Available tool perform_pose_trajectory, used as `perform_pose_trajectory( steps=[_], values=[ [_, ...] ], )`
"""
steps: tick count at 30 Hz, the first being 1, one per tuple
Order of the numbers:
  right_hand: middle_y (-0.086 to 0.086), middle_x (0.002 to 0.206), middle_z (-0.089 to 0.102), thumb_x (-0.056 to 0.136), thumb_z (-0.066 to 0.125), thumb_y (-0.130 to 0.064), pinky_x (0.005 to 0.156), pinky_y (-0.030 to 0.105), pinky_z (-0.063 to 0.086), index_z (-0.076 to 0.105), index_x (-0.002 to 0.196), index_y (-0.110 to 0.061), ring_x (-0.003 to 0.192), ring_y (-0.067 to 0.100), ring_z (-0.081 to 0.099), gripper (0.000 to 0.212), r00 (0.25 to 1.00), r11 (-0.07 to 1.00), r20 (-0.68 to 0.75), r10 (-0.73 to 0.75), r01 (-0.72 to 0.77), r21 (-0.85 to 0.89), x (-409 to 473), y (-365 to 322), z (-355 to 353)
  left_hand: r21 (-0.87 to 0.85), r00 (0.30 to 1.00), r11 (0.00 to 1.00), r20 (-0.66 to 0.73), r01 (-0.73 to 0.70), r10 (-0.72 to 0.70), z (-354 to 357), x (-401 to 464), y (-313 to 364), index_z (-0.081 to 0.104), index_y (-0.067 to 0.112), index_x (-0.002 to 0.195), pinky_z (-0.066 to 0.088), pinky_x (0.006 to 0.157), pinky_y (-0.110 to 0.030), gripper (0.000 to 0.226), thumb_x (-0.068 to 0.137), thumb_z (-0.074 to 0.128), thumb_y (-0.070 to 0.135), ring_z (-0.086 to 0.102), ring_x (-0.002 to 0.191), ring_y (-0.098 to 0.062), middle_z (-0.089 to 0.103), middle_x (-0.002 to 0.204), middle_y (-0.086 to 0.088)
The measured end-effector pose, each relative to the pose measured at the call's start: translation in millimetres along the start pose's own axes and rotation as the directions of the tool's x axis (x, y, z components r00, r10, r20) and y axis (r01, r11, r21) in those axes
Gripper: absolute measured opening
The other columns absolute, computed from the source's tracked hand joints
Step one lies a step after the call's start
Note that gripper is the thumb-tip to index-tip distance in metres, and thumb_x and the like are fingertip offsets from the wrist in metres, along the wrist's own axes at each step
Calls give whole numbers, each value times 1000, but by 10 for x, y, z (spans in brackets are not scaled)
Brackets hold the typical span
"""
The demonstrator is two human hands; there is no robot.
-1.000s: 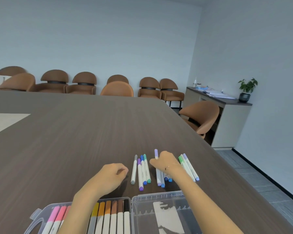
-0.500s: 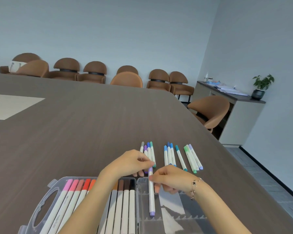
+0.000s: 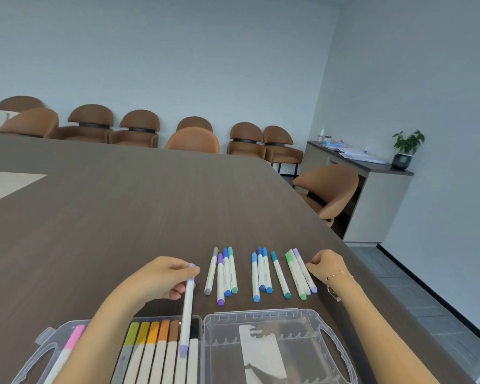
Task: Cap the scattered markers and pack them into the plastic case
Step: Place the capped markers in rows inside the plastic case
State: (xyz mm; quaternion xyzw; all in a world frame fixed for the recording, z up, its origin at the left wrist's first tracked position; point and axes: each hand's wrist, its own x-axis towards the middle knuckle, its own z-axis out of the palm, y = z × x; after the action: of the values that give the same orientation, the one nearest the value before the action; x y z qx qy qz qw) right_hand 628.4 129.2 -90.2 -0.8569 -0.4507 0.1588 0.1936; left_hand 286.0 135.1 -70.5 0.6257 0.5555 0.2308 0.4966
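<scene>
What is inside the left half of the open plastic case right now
The plastic case holds a row of capped markers: a pink marker, then olive, orange and brown ones. The left hand lowers a lilac marker over them. The forearm hides several slots between the pink and olive ones.

Surface (image 3: 122,217): dark brown wood-grain top, with a pale inset panel (image 3: 6,184) at its left edge.

Lying directly on it:
- Clear plastic case (image 3: 333,342), opened flat at the near edge, left half holding a row of markers.
- Group of four capped markers (image 3: 223,273), side by side: grey, purple, blue, green.
- Group of three blue-capped markers (image 3: 261,275), just right of the four.
- Single teal marker (image 3: 280,274).
- Group of three markers (image 3: 299,273) farthest right, green and lilac caps.
</scene>
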Motion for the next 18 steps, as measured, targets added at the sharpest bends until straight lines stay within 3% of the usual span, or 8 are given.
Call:
perform_pose_trajectory(
  steps=[4, 9, 12, 16, 18],
  values=[
    [16, 90, 67, 93, 57, -28, 60, 20, 44, 68, 90, -4, 67, 16, 55, 27, 1000, 993, -27, -10, 13, 118, 75, -25, 38, -17, 999, 1000, -40, 7, -8, -100, 17, -43, 69, 13, 97, 49, 60, -22, 19, 91, 60, 28, 53, 59, -11, 59, 67, -5],
    [3, 66, 51, 90, 60, -25, 54, 15, 37, 54, 70, -12, 59, 13, 49, 25, 1000, 992, 11, 13, -12, -126, 57, -131, 5, 9, 998, 1000, -58, -22, 22, -149, -10, -30, 67, 15, 99, 49, 60, -21, 18, 91, 59, 29, 54, 61, -10, 60, 67, -3],
    [2, 68, 50, 88, 63, -27, 59, 16, 40, 51, 73, -11, 60, 13, 48, 24, 999, 979, 34, 0, 7, -202, -21, -163, -38, 28, 999, 999, -38, -33, 34, -196, -90, 3, 67, 17, 101, 49, 61, -21, 19, 92, 59, 31, 54, 61, -10, 61, 70, -3],
    [6, 66, 49, 87, 62, -28, 51, 18, 36, 53, 69, -8, 57, 12, 48, 29, 999, 998, 15, -32, 33, -47, -360, -307, -257, -15, 999, 999, -8, -33, 33, -261, -241, 72, 67, 15, 104, 49, 64, -23, 20, 93, 58, 28, 52, 62, -11, 62, 77, -6],
    [6, 66, 54, 87, 61, -27, 55, 19, 42, 63, 77, -2, 57, 12, 51, 27, 985, 986, 110, -135, 123, 111, -711, -481, -293, -21, 999, 999, -11, -31, 30, -281, -297, 93, 66, 13, 106, 49, 63, -23, 21, 93, 57, 26, 51, 62, -11, 62, 80, -7]
  ],
)
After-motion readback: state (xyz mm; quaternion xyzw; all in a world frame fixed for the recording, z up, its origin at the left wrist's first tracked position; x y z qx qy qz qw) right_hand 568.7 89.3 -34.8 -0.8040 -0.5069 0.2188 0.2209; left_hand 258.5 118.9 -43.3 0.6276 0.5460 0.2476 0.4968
